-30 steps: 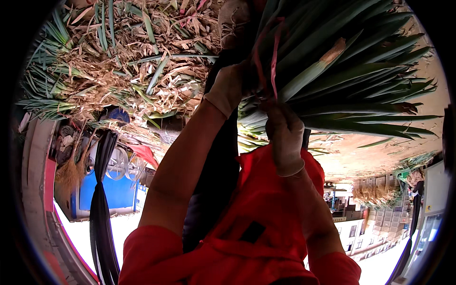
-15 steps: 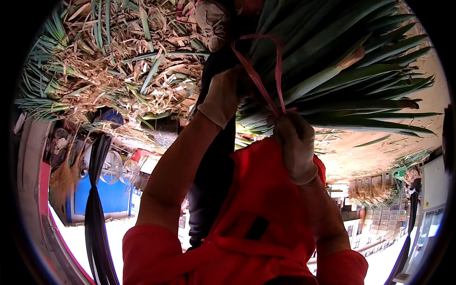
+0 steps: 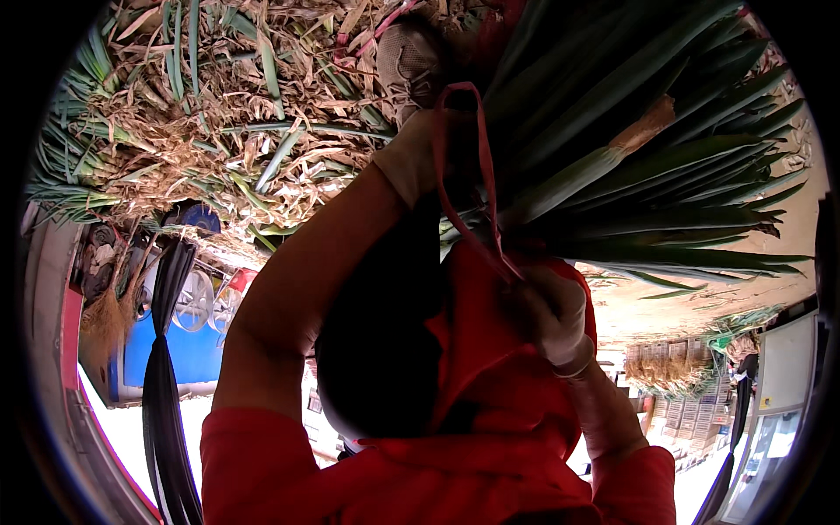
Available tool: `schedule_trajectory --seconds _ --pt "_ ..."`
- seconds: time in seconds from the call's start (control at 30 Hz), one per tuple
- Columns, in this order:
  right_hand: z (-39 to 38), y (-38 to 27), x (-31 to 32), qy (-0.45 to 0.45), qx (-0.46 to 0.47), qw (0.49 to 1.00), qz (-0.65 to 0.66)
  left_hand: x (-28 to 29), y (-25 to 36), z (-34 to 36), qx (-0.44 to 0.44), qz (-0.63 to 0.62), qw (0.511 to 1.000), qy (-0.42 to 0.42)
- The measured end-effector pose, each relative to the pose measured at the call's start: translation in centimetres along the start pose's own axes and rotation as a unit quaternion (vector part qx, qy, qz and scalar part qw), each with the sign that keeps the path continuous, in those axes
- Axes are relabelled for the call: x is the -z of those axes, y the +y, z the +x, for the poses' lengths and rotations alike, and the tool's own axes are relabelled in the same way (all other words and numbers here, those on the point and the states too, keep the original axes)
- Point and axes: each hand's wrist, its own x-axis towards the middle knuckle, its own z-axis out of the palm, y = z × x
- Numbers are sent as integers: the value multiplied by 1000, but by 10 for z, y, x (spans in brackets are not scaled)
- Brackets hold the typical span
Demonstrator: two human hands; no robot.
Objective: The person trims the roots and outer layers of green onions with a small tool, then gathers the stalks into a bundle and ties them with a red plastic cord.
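A large bunch of green onions (image 3: 630, 201) spreads its long dark green leaves across the upper right. A loop of pink plastic strap (image 3: 487, 179) stands up beside the bunch. My right hand (image 3: 556, 317), in a pale glove, is closed round the strap's lower end, in front of my red apron (image 3: 516, 385). My left hand (image 3: 418, 153), also gloved, is at the near-root side of the bunch beside the loop; its fingers are lost in dark shadow. A worn brown shoe (image 3: 408, 57) shows just beyond the left hand.
Dry husks and leaf scraps (image 3: 289, 87) cover the ground at upper left, with more green onions (image 3: 74, 166) at the far left edge. A straw broom (image 3: 109, 328), a blue panel (image 3: 175, 354) and a tied black cloth (image 3: 164, 385) are at left. Stacked crates (image 3: 700, 398) stand at right.
My right hand has drawn down toward my body, away from the bunch, pulling the pink strap into a longer loop. My left hand has shifted slightly, and the bunch has tilted a little.
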Motion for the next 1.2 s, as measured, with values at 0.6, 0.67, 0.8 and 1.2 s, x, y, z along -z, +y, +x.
schedule_trajectory --seconds 0.6,0.67,0.8,1.2 --pt "-20 7 -7 91 -69 987 111 -98 -58 -132 -148 458 867 127" --pt "-32 13 -8 98 -70 984 135 -106 -86 -153 -138 425 883 144" --pt "-55 23 -5 95 -51 980 165 -103 -152 -171 -153 307 917 202" --pt "-138 67 28 85 -58 975 197 -69 -265 -165 -316 506 782 179"
